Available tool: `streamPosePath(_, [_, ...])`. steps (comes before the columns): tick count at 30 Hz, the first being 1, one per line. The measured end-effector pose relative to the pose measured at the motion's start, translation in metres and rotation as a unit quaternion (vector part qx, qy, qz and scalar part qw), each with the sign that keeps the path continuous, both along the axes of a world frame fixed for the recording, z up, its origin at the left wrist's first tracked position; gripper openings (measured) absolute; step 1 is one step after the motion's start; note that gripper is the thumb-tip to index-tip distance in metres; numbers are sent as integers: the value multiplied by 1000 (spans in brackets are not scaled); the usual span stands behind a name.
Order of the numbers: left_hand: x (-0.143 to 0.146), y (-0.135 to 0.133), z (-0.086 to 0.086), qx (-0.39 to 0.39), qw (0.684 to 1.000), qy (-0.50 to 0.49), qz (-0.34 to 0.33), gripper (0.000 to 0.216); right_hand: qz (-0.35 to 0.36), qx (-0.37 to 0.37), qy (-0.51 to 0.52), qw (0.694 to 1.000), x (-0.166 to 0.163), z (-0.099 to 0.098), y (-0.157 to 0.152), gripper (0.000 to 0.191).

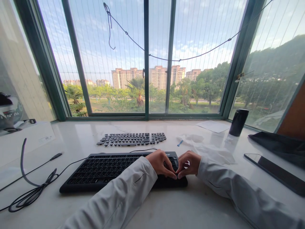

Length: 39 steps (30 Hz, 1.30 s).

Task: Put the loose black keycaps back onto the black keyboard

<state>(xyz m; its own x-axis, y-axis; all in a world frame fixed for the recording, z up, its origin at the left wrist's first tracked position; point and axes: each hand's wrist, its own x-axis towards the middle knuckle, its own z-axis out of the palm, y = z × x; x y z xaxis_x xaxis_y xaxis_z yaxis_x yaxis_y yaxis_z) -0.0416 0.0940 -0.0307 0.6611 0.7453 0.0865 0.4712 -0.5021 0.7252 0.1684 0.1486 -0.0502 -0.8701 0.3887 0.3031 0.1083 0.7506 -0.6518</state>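
Note:
A black keyboard [102,170] lies on the pale table [181,206] in front of me. Both my hands rest on its right end, over the number pad. My left hand [160,163] has its fingers curled down, and the tips press on the keys; whether it grips anything is hidden. My right hand [190,163] meets it fingertip to fingertip and is curled around a small white object [187,164]. Behind the keyboard, a set of loose black keycaps [132,139] is laid out in keyboard order.
Black cables [33,190] trail at the left. A white box [26,140] with a helmet behind it sits far left. A dark cylinder [238,122], papers [213,126], white tissue [202,146], a tablet [276,171] and dark cloth [278,144] lie at the right. Windows stand behind.

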Motion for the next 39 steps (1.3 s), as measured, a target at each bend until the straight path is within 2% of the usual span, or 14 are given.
streamPosePath(11, [1,1,-3,3,1000,3,24,34,-1,12,-8,1000,0,2,0,25])
streamPosePath(18, [-1,-2,-1,13,1000,-20,2,38,-1,7,-7,1000,0,1,1,27])
streamPosePath(39, [0,-2,-1,3,1000,-12,7,39,2,16,-16,1000,1,2,1,29])
